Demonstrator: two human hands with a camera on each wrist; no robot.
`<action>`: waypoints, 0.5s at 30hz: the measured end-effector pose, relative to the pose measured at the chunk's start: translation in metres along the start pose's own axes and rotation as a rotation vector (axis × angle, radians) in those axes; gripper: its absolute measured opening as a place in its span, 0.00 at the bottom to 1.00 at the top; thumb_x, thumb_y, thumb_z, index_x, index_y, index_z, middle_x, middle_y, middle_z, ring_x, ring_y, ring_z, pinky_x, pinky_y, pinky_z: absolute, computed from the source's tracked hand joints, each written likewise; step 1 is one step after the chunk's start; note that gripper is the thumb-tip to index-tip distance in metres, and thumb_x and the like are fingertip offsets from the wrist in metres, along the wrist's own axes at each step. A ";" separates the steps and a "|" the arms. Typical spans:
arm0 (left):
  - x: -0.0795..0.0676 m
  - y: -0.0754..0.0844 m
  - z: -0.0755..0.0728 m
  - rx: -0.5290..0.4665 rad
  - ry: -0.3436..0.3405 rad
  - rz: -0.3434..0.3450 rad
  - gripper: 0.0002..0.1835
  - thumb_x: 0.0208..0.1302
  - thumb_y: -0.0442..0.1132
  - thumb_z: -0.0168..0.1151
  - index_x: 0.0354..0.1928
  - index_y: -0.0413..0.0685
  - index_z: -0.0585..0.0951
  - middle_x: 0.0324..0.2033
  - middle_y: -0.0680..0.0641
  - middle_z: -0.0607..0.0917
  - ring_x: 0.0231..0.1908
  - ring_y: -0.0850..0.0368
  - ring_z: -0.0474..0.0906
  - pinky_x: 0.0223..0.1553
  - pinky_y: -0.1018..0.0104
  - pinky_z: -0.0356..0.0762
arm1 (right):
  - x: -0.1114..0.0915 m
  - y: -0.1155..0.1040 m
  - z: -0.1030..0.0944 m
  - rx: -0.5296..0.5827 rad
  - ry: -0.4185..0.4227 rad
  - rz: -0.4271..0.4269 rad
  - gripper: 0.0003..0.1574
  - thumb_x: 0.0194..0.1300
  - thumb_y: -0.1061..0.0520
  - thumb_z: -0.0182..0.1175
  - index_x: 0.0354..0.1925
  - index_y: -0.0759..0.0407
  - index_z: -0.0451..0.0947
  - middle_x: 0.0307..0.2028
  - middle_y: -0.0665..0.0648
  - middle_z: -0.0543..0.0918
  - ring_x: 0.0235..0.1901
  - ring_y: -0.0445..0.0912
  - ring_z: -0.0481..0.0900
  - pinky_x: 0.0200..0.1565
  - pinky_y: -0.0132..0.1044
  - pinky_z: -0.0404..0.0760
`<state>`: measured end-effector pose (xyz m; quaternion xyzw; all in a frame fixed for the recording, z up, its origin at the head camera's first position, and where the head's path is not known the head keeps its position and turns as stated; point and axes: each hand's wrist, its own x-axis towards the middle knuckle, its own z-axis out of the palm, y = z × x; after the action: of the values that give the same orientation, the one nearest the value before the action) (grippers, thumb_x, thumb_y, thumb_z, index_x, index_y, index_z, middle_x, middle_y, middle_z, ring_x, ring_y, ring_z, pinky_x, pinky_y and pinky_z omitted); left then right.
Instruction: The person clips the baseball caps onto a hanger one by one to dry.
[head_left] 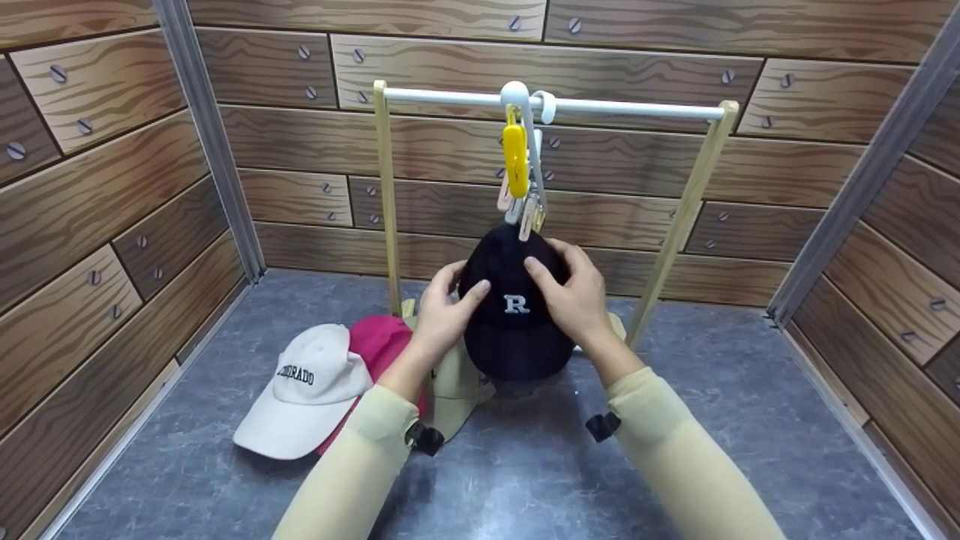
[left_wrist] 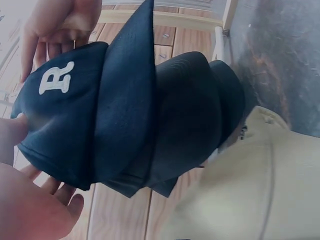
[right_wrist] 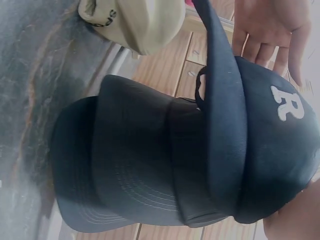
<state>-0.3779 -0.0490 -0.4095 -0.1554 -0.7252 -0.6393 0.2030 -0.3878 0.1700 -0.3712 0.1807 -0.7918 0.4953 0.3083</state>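
Observation:
A dark navy baseball cap [head_left: 517,349] with a white letter R on its front hangs beneath a row of clips [head_left: 528,219], brim down. My left hand [head_left: 444,306] grips its left side, thumb on the front and fingers behind. On the other side my right hand [head_left: 576,292] holds it the same way. One clip meets the cap's top; whether it bites the cloth I cannot tell. Both wrist views show more dark caps [left_wrist: 185,115] hanging behind it, their brims [right_wrist: 135,155] overlapping.
A white-barred rack [head_left: 450,97] with wooden legs carries the clip hanger; a yellow clip [head_left: 515,161] hangs nearest. On the grey floor at left lie a white cap [head_left: 315,397], a pink cap [head_left: 379,341] and a beige cap [head_left: 454,401]. Wood-patterned walls [head_left: 825,142] enclose the space.

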 end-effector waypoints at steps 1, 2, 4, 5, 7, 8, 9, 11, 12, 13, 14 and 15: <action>-0.002 -0.002 0.000 -0.007 -0.005 -0.004 0.30 0.77 0.42 0.72 0.72 0.32 0.78 0.69 0.35 0.83 0.74 0.40 0.75 0.78 0.47 0.67 | -0.002 0.002 0.000 -0.010 0.006 -0.019 0.29 0.76 0.46 0.73 0.66 0.60 0.86 0.59 0.60 0.88 0.58 0.55 0.85 0.63 0.52 0.78; -0.003 -0.003 0.000 -0.011 -0.009 -0.008 0.30 0.77 0.42 0.71 0.73 0.32 0.77 0.70 0.34 0.82 0.75 0.39 0.73 0.79 0.47 0.65 | -0.004 0.004 0.000 -0.018 0.011 -0.038 0.29 0.76 0.47 0.74 0.66 0.61 0.85 0.59 0.60 0.88 0.58 0.55 0.84 0.63 0.52 0.78; -0.006 -0.006 -0.001 -0.022 -0.017 -0.019 0.32 0.78 0.42 0.71 0.75 0.32 0.76 0.72 0.34 0.80 0.78 0.38 0.70 0.81 0.46 0.62 | -0.008 0.007 0.000 -0.033 0.021 -0.073 0.29 0.75 0.48 0.74 0.66 0.62 0.85 0.59 0.61 0.87 0.59 0.56 0.84 0.64 0.53 0.78; -0.007 -0.007 -0.001 -0.030 -0.020 -0.025 0.33 0.78 0.42 0.71 0.76 0.33 0.75 0.73 0.34 0.79 0.79 0.38 0.68 0.81 0.46 0.61 | -0.010 0.009 -0.001 -0.041 0.024 -0.086 0.30 0.75 0.49 0.74 0.67 0.63 0.84 0.60 0.62 0.87 0.60 0.57 0.83 0.65 0.53 0.77; -0.010 -0.009 -0.001 -0.032 -0.022 -0.033 0.35 0.77 0.43 0.72 0.78 0.33 0.73 0.76 0.34 0.76 0.80 0.38 0.65 0.82 0.45 0.59 | -0.014 0.012 -0.001 -0.058 0.027 -0.098 0.32 0.75 0.49 0.74 0.69 0.64 0.83 0.62 0.63 0.86 0.63 0.57 0.82 0.67 0.53 0.76; -0.012 -0.010 -0.001 -0.031 -0.021 -0.039 0.36 0.77 0.43 0.72 0.79 0.33 0.72 0.77 0.34 0.75 0.81 0.38 0.64 0.82 0.45 0.58 | -0.017 0.013 -0.001 -0.062 0.025 -0.100 0.33 0.75 0.50 0.74 0.70 0.64 0.82 0.63 0.63 0.85 0.65 0.58 0.81 0.69 0.53 0.75; -0.014 -0.011 -0.002 -0.029 -0.020 -0.047 0.37 0.77 0.43 0.72 0.80 0.33 0.71 0.78 0.34 0.74 0.82 0.38 0.63 0.82 0.46 0.58 | -0.019 0.015 -0.001 -0.065 0.021 -0.098 0.34 0.76 0.50 0.74 0.71 0.65 0.80 0.64 0.63 0.84 0.66 0.58 0.81 0.70 0.53 0.74; -0.017 -0.013 -0.002 -0.029 -0.021 -0.056 0.39 0.77 0.42 0.72 0.82 0.33 0.69 0.79 0.33 0.72 0.82 0.37 0.63 0.82 0.46 0.58 | -0.024 0.017 -0.002 -0.070 0.018 -0.088 0.37 0.76 0.49 0.74 0.73 0.66 0.78 0.67 0.65 0.83 0.69 0.59 0.79 0.72 0.54 0.73; -0.019 -0.014 -0.003 -0.029 -0.023 -0.064 0.40 0.77 0.42 0.72 0.82 0.33 0.67 0.80 0.33 0.71 0.82 0.37 0.63 0.82 0.46 0.58 | -0.026 0.018 -0.002 -0.072 0.018 -0.083 0.38 0.76 0.49 0.74 0.74 0.66 0.77 0.69 0.65 0.82 0.70 0.59 0.78 0.72 0.55 0.73; -0.020 -0.015 -0.003 -0.034 -0.028 -0.071 0.41 0.77 0.42 0.72 0.83 0.33 0.66 0.80 0.32 0.70 0.82 0.36 0.63 0.82 0.46 0.59 | -0.029 0.019 -0.002 -0.073 0.019 -0.080 0.39 0.75 0.50 0.74 0.75 0.67 0.76 0.70 0.66 0.81 0.71 0.60 0.77 0.73 0.55 0.72; -0.022 -0.016 -0.004 -0.042 -0.034 -0.076 0.41 0.77 0.42 0.72 0.83 0.32 0.66 0.80 0.32 0.70 0.82 0.36 0.63 0.82 0.46 0.60 | -0.031 0.020 -0.002 -0.073 0.019 -0.079 0.40 0.75 0.50 0.74 0.75 0.67 0.75 0.71 0.67 0.80 0.72 0.61 0.77 0.73 0.56 0.72; -0.023 -0.018 -0.005 -0.054 -0.040 -0.081 0.41 0.78 0.42 0.71 0.83 0.32 0.65 0.80 0.31 0.69 0.81 0.35 0.63 0.82 0.45 0.60 | -0.034 0.021 -0.002 -0.072 0.019 -0.075 0.41 0.75 0.50 0.74 0.76 0.68 0.75 0.71 0.68 0.79 0.72 0.62 0.76 0.73 0.57 0.72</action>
<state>-0.3660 -0.0551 -0.4358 -0.1440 -0.7174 -0.6630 0.1582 -0.3744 0.1807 -0.4069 0.1940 -0.7988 0.4563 0.3406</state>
